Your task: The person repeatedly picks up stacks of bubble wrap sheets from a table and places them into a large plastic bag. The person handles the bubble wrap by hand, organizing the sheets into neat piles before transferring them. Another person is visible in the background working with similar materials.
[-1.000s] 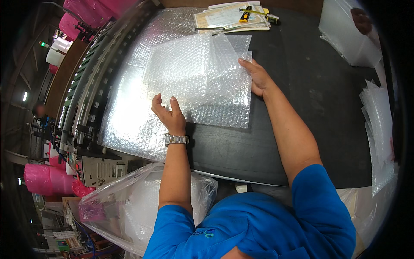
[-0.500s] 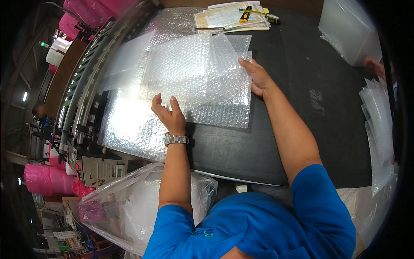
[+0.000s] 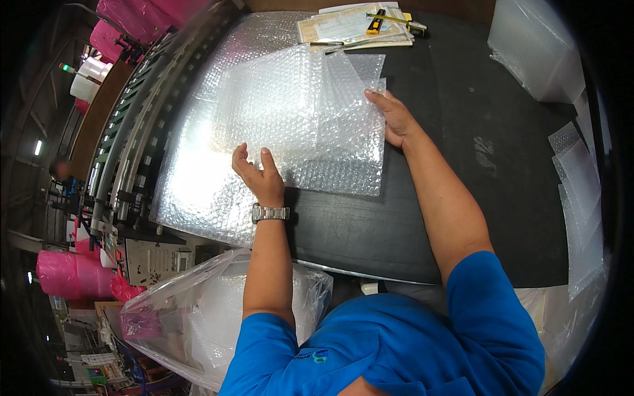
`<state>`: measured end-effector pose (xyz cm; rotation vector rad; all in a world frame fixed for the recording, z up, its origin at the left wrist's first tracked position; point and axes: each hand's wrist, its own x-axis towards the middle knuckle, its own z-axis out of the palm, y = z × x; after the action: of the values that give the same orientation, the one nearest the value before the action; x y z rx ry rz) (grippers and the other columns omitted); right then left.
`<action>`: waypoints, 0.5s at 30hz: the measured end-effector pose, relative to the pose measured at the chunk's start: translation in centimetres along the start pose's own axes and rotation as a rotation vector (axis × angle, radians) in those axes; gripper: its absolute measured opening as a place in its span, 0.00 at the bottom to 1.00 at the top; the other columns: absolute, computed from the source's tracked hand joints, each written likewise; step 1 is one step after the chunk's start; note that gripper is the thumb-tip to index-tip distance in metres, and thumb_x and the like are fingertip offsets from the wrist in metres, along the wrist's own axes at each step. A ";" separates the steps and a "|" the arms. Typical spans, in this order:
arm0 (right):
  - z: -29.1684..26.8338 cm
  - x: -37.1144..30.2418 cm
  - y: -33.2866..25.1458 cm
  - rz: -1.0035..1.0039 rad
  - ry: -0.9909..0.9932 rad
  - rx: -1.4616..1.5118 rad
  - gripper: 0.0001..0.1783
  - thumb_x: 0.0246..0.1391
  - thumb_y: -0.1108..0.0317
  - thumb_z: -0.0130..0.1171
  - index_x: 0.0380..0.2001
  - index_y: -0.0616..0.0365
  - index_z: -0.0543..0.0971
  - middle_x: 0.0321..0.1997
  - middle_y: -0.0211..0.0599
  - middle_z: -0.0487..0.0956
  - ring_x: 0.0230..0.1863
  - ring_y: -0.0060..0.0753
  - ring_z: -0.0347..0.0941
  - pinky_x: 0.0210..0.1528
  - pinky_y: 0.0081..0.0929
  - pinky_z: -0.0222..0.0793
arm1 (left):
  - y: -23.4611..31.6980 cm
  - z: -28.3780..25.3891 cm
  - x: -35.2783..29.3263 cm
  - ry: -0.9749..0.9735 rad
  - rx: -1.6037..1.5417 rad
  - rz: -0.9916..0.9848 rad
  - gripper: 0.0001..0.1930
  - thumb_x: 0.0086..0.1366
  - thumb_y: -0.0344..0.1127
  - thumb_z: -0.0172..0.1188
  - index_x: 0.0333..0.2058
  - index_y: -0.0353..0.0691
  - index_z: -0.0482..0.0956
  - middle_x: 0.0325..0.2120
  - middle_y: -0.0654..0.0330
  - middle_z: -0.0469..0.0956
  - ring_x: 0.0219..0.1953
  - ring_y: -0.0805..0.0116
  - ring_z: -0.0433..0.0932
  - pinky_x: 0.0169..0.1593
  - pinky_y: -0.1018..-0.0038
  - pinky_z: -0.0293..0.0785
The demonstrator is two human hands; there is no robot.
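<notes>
Clear bubble-wrap sheets lie in a loose, slightly fanned pile on the black belt table. At the pile's right edge is my right hand, its thumb side over the edge and some fingers hidden; it appears to grip the sheets. My left hand hovers over the pile's near left part, palm inward. Its thumb and fingers are spread and hold nothing. A metal-banded watch is on that wrist. Beneath the pile, a wide bubble-wrap web stretches left to the rollers.
A roller machine borders the table's left. Papers with a yellow cutter, tape measure and pen lie at the far edge. Bubble-wrap stacks stand at the far right and near right. A plastic bag sits below.
A loose sheet at the pile's upper left has shifted right, onto the pile. Another person's hand at the right edge has left view, and the sheets there have shifted. My hands have stayed put.
</notes>
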<state>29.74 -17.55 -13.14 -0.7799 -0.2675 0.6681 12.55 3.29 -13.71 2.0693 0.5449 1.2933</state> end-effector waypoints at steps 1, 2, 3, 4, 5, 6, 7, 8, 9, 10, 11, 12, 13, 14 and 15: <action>0.0 0.0 0.0 0.000 -0.003 0.001 0.28 0.50 0.64 0.55 0.51 0.61 0.57 0.46 0.45 0.68 0.46 0.39 0.69 0.48 0.38 0.69 | 0.0 0.0 0.0 0.002 -0.001 0.000 0.22 0.57 0.36 0.53 0.50 0.36 0.60 0.46 0.51 0.61 0.47 0.57 0.62 0.48 0.60 0.59; 0.0 0.0 0.0 0.000 0.002 0.003 0.28 0.50 0.64 0.55 0.51 0.61 0.57 0.46 0.45 0.68 0.46 0.39 0.69 0.48 0.38 0.69 | 0.0 0.0 0.0 0.001 -0.001 -0.002 0.22 0.57 0.36 0.53 0.50 0.36 0.60 0.46 0.51 0.61 0.47 0.57 0.62 0.48 0.60 0.59; 0.0 0.0 0.0 0.000 0.006 0.004 0.28 0.50 0.64 0.55 0.51 0.61 0.57 0.46 0.45 0.69 0.46 0.39 0.69 0.48 0.38 0.69 | 0.1 0.0 0.0 0.002 -0.001 -0.003 0.22 0.57 0.36 0.53 0.50 0.36 0.60 0.46 0.51 0.61 0.47 0.57 0.62 0.48 0.60 0.59; 0.0 0.0 0.0 0.000 0.011 0.006 0.28 0.50 0.64 0.55 0.51 0.61 0.57 0.46 0.45 0.69 0.46 0.39 0.69 0.48 0.38 0.69 | 0.2 0.0 0.0 0.002 -0.002 -0.005 0.22 0.57 0.36 0.53 0.50 0.36 0.60 0.46 0.51 0.61 0.47 0.57 0.62 0.48 0.60 0.59; 0.1 -0.1 0.0 0.000 0.013 0.007 0.28 0.50 0.64 0.55 0.51 0.61 0.57 0.46 0.45 0.69 0.46 0.39 0.69 0.48 0.38 0.69 | 0.2 0.0 0.0 0.002 -0.002 -0.007 0.22 0.57 0.36 0.53 0.50 0.36 0.60 0.46 0.51 0.61 0.47 0.57 0.62 0.48 0.60 0.59; 0.1 -0.1 0.0 -0.001 0.014 0.009 0.28 0.50 0.65 0.55 0.51 0.61 0.57 0.46 0.45 0.69 0.46 0.39 0.69 0.48 0.38 0.69 | 0.2 0.0 0.0 0.002 -0.002 -0.008 0.22 0.57 0.36 0.53 0.50 0.36 0.60 0.46 0.51 0.61 0.47 0.57 0.62 0.48 0.60 0.59; 0.1 -0.1 0.0 -0.001 0.016 0.010 0.28 0.50 0.65 0.55 0.51 0.61 0.57 0.46 0.45 0.69 0.46 0.39 0.69 0.48 0.38 0.69 | 0.2 0.0 0.0 0.003 -0.003 -0.010 0.22 0.57 0.36 0.53 0.50 0.36 0.60 0.46 0.51 0.61 0.47 0.57 0.62 0.48 0.60 0.59; 0.2 -0.1 0.0 0.000 0.017 0.008 0.27 0.50 0.65 0.55 0.51 0.61 0.57 0.46 0.45 0.69 0.46 0.39 0.69 0.48 0.38 0.69 | 0.2 0.0 0.0 0.002 -0.001 -0.011 0.22 0.57 0.36 0.53 0.50 0.36 0.60 0.46 0.51 0.61 0.47 0.57 0.62 0.48 0.60 0.59; 0.2 -0.2 -0.1 0.000 0.017 0.007 0.27 0.50 0.65 0.55 0.51 0.61 0.57 0.46 0.45 0.69 0.46 0.39 0.69 0.48 0.38 0.69 | 0.2 0.0 0.0 0.002 0.001 -0.012 0.22 0.57 0.36 0.53 0.49 0.36 0.60 0.46 0.51 0.61 0.47 0.58 0.62 0.48 0.60 0.59; 0.3 -0.2 -0.1 0.000 0.018 0.005 0.27 0.50 0.65 0.55 0.51 0.61 0.57 0.46 0.45 0.69 0.46 0.39 0.69 0.48 0.38 0.69 | 0.2 0.0 0.0 0.002 0.003 -0.013 0.22 0.57 0.36 0.53 0.49 0.36 0.60 0.46 0.51 0.61 0.47 0.58 0.62 0.48 0.60 0.59; 0.2 -0.2 0.0 0.002 0.017 0.004 0.27 0.50 0.65 0.55 0.51 0.61 0.57 0.46 0.45 0.69 0.46 0.39 0.69 0.48 0.38 0.69 | 0.2 0.0 0.0 0.003 0.003 -0.013 0.22 0.57 0.36 0.53 0.49 0.36 0.60 0.46 0.51 0.61 0.47 0.58 0.62 0.48 0.60 0.59; 0.1 -0.1 0.0 0.003 0.017 0.003 0.27 0.50 0.65 0.55 0.51 0.61 0.57 0.46 0.45 0.69 0.46 0.39 0.69 0.48 0.38 0.69 | 0.2 0.0 0.0 0.003 0.004 -0.013 0.22 0.57 0.36 0.53 0.49 0.36 0.60 0.46 0.51 0.61 0.47 0.58 0.62 0.48 0.60 0.59; 0.1 -0.1 0.0 0.004 0.017 0.002 0.27 0.50 0.65 0.55 0.51 0.61 0.57 0.46 0.45 0.69 0.46 0.39 0.69 0.48 0.38 0.69 | 0.2 0.0 0.0 0.003 0.004 -0.014 0.22 0.57 0.36 0.53 0.49 0.36 0.60 0.46 0.51 0.61 0.47 0.58 0.62 0.48 0.61 0.59; 0.1 -0.1 0.0 0.005 0.010 0.003 0.27 0.50 0.65 0.55 0.51 0.61 0.57 0.46 0.45 0.69 0.46 0.39 0.69 0.47 0.38 0.69 | 0.3 0.0 0.0 0.002 0.003 -0.015 0.22 0.57 0.36 0.53 0.49 0.36 0.60 0.46 0.51 0.61 0.47 0.58 0.62 0.48 0.61 0.59; 0.1 -0.1 -0.1 0.006 0.002 0.005 0.27 0.50 0.65 0.55 0.51 0.61 0.57 0.46 0.45 0.69 0.46 0.39 0.69 0.47 0.38 0.69 | 0.3 0.0 0.0 0.002 0.003 -0.016 0.22 0.57 0.36 0.53 0.49 0.36 0.60 0.45 0.51 0.61 0.47 0.58 0.62 0.48 0.61 0.59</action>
<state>29.67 -17.59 -13.05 -0.7773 -0.2615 0.6728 12.56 3.08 -13.51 2.0625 0.5628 1.2860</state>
